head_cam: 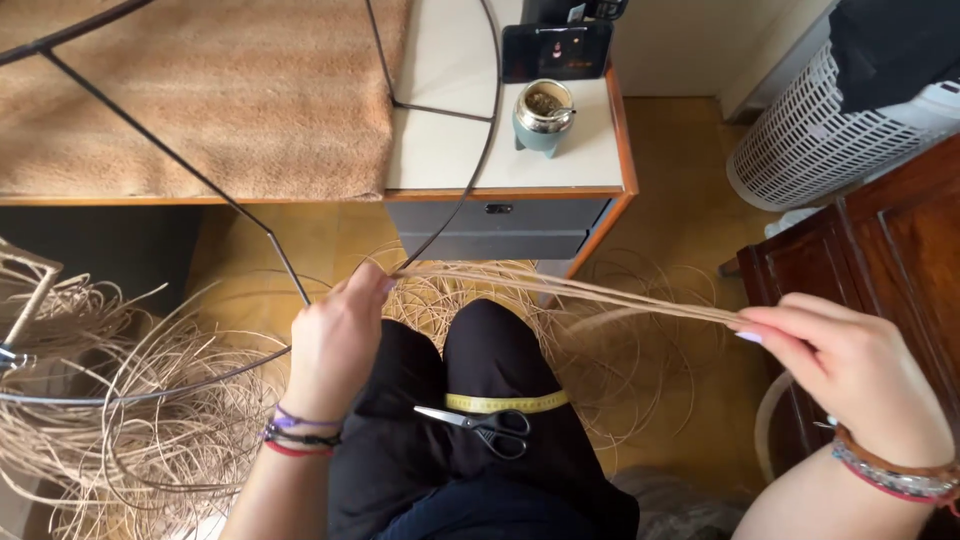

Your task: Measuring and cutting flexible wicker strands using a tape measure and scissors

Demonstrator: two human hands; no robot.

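Lap: black-handled steel scissors (480,426) and yellow measuring tape (505,403) lie on black trousers, lower centre.
Strands: pale tan rattan strands (580,291) stretched across mid-frame between both hands.
Left hand (335,340): fingers closed on strands' end beside thin dark wire frame (170,155).
Right hand (850,365): fingertips pinched on strands, right edge.
Floor: loose rattan coils (150,430), lower left.

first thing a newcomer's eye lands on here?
The bundle of pale reed strands stretched taut across the middle, pinched between the left hand and the right hand. Next, the dark wire frame that sweeps from the desk down past the left hand, with loose reed coils heaped on the floor at lower left. Scissors and a yellow tape measure lie on the lap.
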